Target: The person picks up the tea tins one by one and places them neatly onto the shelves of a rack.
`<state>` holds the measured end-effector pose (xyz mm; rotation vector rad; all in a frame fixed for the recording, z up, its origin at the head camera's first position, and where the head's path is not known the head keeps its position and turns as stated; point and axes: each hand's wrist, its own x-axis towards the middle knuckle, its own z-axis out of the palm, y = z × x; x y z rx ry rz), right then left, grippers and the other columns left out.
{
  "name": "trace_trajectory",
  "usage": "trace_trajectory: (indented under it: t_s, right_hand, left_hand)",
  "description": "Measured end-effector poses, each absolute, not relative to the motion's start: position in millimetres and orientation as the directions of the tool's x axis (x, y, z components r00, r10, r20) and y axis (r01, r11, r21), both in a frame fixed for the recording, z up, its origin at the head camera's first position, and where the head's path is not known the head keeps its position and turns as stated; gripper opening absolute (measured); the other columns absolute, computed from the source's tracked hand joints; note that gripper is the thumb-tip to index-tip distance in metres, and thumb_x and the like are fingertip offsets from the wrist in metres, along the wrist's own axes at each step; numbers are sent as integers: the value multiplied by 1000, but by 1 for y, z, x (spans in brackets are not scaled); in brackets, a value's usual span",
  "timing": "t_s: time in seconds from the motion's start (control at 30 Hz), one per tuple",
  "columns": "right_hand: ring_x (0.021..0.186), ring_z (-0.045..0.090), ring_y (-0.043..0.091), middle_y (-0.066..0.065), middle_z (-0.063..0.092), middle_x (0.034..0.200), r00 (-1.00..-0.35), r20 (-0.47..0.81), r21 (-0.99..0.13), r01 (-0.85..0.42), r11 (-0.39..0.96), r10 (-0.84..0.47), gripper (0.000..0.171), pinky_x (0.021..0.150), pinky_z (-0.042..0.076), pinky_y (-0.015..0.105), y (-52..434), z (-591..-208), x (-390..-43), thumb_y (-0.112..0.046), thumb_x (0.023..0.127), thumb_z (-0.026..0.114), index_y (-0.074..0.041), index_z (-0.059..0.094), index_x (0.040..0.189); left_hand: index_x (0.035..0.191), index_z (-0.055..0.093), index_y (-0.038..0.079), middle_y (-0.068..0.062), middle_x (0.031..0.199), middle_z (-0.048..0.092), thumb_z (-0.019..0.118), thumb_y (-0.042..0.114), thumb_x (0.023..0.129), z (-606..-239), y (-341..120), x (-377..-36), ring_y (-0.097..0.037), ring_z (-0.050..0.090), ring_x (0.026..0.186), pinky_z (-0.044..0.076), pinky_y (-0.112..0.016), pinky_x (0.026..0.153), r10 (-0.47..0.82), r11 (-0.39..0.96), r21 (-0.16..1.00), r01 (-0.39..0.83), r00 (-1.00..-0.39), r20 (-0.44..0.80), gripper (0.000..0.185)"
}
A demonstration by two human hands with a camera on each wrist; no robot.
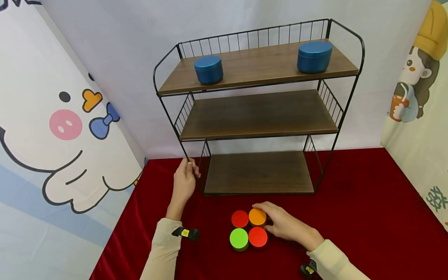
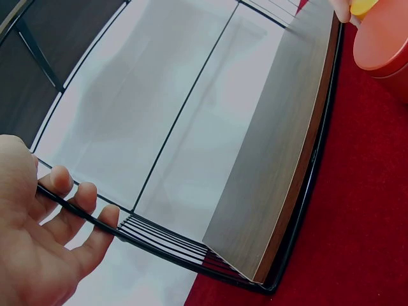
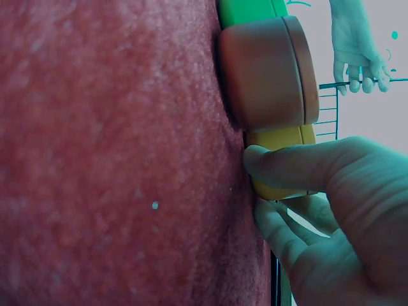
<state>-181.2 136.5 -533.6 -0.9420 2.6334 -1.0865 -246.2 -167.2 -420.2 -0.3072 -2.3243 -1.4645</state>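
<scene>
Leftmost, a pale wall hanging [image 1: 28, 194] carries a large white cartoon figure with a pink snout and a blue bow. Next to it, the left hand [image 1: 185, 179] reaches out of a cream sleeve [image 1: 162, 243] and grips the left side of the black wire frame of a three-tier rack [image 1: 259, 114], fingers curled round the rod. The rack's boards are brown wood; near the left end of the top one sits a blue lidded tin [image 1: 208, 70]. In front of the rack, on the dark red cloth [image 1: 378, 217], four round lidded containers stand in a tight square: the green container [image 1: 239, 238] at front left, the rear red container [image 1: 239, 219] behind it, then the orange container [image 1: 257, 216] at back right and the front red container [image 1: 258, 237] before it. The right hand [image 1: 285, 223] comes from the right and pinches the orange container between thumb and fingers; it stands upright on the cloth. Farther right, a wider blue tin [image 1: 314, 57] sits near the top board's right end, and a cartoon figure in a yellow hat [image 1: 416, 77] decorates the right wall.
</scene>
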Motion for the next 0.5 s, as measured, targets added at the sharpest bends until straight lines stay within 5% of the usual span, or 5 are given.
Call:
trace_trajectory:
  t_s: [0.5]
  right_hand:
    - [125, 60, 36, 19, 60, 138, -809, 96, -689, -475, 548, -580, 61, 103, 53, 53, 140, -533, -180, 4, 87, 77, -1, 53, 143]
  left_hand:
    - [97, 49, -14, -36, 83, 57, 35, 8, 112, -419, -166, -245, -51, 63, 79, 48, -15, 69, -23, 418, 834, 360, -914, 406, 30]
